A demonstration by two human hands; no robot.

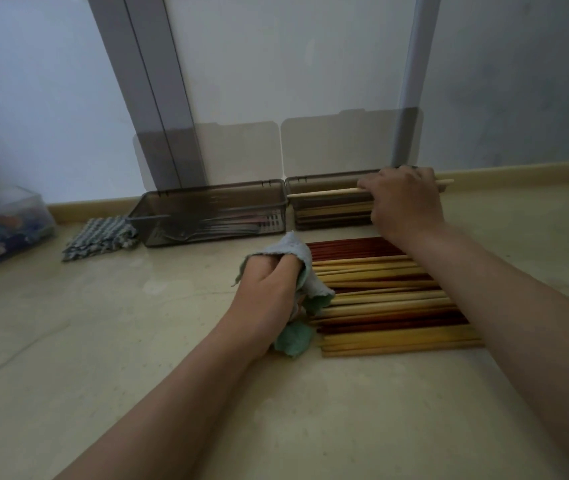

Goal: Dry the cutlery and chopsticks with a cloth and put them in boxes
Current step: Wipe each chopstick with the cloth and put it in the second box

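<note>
My right hand (pixel 402 199) holds one pale chopstick (pixel 324 192) directly over the right box (pixel 328 179), its length running left-right along the box; my left hand (pixel 269 285) grips the cloth (pixel 295 249) beside the row of chopsticks (pixel 380 299) nearer me.

pale beige stone counter (pixel 103 341) — frosted white glass panels (pixel 276 64) in grey metal frames (pixel 158 91) behind; dim, even light.
</note>
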